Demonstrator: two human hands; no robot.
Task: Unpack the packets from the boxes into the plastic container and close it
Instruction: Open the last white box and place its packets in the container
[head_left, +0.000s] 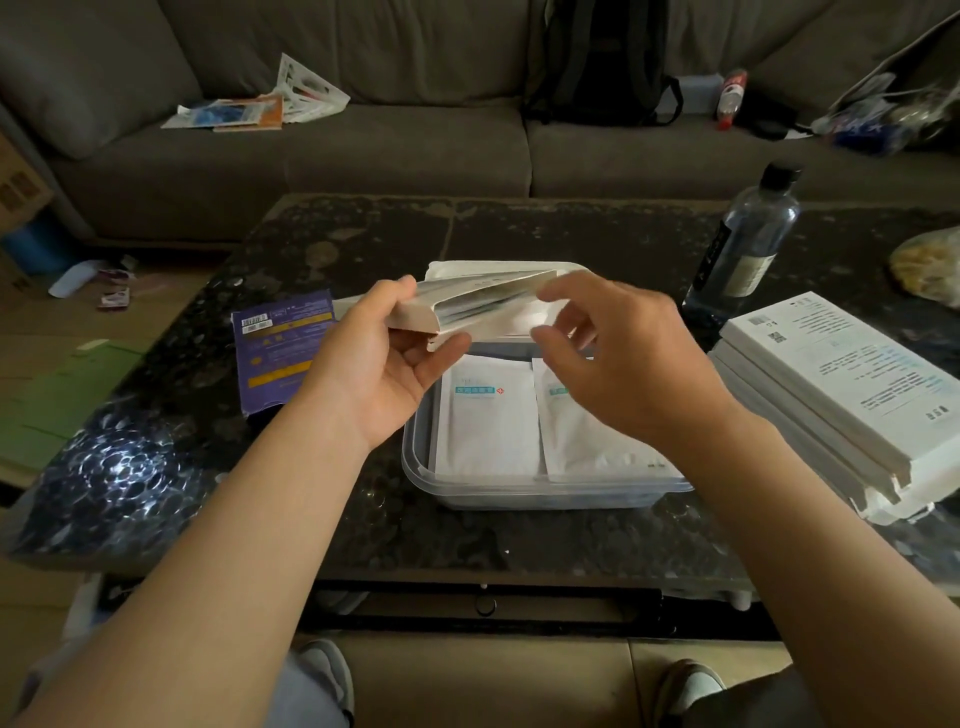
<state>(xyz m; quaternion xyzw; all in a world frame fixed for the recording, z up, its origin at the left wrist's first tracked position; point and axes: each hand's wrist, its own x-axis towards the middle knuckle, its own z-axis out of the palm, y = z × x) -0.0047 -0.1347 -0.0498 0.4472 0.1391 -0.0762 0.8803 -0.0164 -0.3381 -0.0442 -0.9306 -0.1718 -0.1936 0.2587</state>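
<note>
**Open box held over the container**

A dark bench filled mid-frame. At centre sat the plastic container, two white packets inside. Above it, the left hand gripped an open box; the right hand, fingers loosely curled, touched its flap.
</note>
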